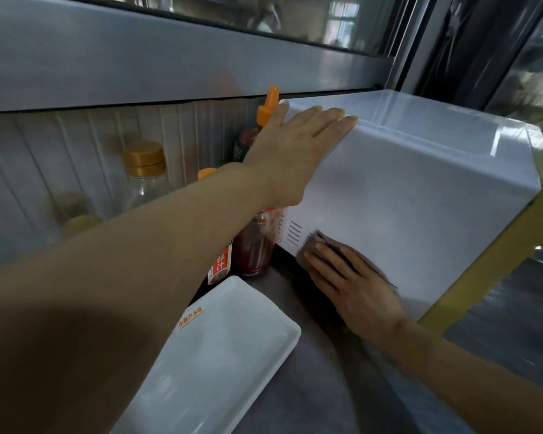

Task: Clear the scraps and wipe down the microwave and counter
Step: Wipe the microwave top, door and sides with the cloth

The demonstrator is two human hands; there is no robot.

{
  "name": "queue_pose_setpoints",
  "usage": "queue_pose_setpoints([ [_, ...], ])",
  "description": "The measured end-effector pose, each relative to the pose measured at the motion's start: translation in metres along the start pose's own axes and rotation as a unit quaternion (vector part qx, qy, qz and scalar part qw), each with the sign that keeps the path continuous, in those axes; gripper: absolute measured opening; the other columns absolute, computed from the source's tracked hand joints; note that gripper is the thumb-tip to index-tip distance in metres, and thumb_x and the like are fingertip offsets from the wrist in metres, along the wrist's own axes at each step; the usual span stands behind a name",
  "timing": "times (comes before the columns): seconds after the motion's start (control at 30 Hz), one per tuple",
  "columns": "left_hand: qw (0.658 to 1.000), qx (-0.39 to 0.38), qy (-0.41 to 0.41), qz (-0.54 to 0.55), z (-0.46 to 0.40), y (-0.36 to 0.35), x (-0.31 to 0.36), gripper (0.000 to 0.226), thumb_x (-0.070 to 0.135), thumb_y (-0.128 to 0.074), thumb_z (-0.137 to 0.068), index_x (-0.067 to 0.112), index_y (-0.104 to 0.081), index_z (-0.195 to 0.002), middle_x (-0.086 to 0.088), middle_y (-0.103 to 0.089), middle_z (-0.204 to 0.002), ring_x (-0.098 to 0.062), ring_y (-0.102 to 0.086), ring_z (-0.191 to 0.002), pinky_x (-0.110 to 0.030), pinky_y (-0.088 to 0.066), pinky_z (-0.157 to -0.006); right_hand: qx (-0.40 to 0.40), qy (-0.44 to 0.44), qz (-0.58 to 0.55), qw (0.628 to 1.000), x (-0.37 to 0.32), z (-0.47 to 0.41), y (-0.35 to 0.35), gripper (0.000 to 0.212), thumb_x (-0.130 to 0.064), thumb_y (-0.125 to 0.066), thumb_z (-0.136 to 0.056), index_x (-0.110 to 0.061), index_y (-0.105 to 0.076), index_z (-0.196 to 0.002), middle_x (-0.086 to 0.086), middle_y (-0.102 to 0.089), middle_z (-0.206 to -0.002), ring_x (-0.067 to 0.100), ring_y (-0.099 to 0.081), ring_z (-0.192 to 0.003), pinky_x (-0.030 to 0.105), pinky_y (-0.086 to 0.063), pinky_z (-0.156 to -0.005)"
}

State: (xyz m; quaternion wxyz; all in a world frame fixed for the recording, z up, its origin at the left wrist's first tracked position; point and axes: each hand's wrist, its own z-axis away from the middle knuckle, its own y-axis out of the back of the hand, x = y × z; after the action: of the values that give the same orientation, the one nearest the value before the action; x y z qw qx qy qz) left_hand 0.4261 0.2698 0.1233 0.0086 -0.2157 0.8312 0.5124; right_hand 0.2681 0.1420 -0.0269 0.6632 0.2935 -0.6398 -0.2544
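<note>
My left hand (pixel 290 151) lies flat, fingers straight, on the top back edge of the glossy white box-shaped microwave (pixel 420 195), which stands on the dark grey counter (pixel 298 386). My right hand (pixel 351 286) presses a small brown-grey cloth (pixel 323 242) against its side wall, low beside the vent slots. A white rectangular plastic tray (pixel 220 355) lies near.

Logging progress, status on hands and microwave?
Left hand flat on microwave top edge. Right hand presses cloth on side panel, by vents. Sauce bottles crowd the rear corner.
</note>
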Motion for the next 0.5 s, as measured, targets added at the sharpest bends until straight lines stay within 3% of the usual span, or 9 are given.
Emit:
queue_pose_setpoints([
  [0.03, 1.000, 0.007, 0.005, 0.002, 0.000, -0.002, 0.002, 0.104, 0.005, -0.065, -0.073, 0.020, 0.002, -0.151, -0.001, -0.005, -0.159, -0.022, -0.007, -0.146, -0.050, -0.003, -0.114, 0.000, -0.004, 0.016, 1.000, -0.003, -0.016, 0.002, 0.065, -0.025, -0.036, -0.096, -0.014, -0.003, -0.151, 0.009, 0.026, -0.152, 0.035, 0.045, -0.123, 0.049, 0.035, -0.100],
  [0.13, 1.000, 0.018, 0.019, 0.011, 0.000, -0.007, 0.005, 0.106, 0.007, -0.069, -0.072, 0.021, 0.000, -0.151, 0.000, -0.006, -0.159, -0.022, -0.006, -0.146, -0.050, -0.002, -0.115, 0.001, -0.022, 0.048, 0.999, -0.010, -0.046, 0.006, 0.063, -0.028, -0.028, -0.098, -0.013, 0.005, -0.150, 0.011, 0.026, -0.154, 0.036, 0.048, -0.118, 0.051, 0.035, -0.097],
  [0.3, 0.999, 0.021, 0.021, 0.018, -0.001, -0.006, 0.003, 0.107, 0.010, -0.073, -0.070, 0.022, -0.003, -0.151, 0.000, -0.010, -0.158, -0.021, -0.010, -0.146, -0.049, -0.003, -0.115, -0.005, -0.041, 0.017, 0.999, -0.006, -0.015, -0.003, 0.070, -0.027, -0.042, -0.095, -0.016, 0.002, -0.149, 0.007, 0.023, -0.154, 0.034, 0.044, -0.124, 0.051, 0.038, -0.096],
  [0.43, 0.999, 0.019, 0.022, 0.039, -0.001, -0.004, 0.004, 0.109, 0.016, -0.078, -0.068, 0.021, -0.007, -0.151, -0.002, -0.013, -0.157, -0.022, -0.011, -0.145, -0.049, -0.003, -0.115, -0.005, -0.063, -0.051, 0.997, 0.004, 0.040, 0.000, 0.081, -0.020, -0.073, -0.071, -0.016, -0.035, -0.143, 0.006, -0.012, -0.152, 0.027, -0.004, -0.142, 0.041, 0.012, -0.115],
  [0.5, 0.998, 0.023, 0.025, 0.045, -0.001, -0.005, 0.004, 0.109, 0.016, -0.078, -0.067, 0.020, -0.007, -0.151, -0.002, -0.014, -0.157, -0.023, -0.011, -0.145, -0.049, -0.002, -0.115, -0.032, -0.046, -0.007, 0.998, 0.003, 0.039, -0.003, 0.079, -0.023, -0.058, -0.085, -0.018, -0.012, -0.150, 0.010, 0.016, -0.153, 0.031, 0.024, -0.140, 0.044, 0.027, -0.109],
])
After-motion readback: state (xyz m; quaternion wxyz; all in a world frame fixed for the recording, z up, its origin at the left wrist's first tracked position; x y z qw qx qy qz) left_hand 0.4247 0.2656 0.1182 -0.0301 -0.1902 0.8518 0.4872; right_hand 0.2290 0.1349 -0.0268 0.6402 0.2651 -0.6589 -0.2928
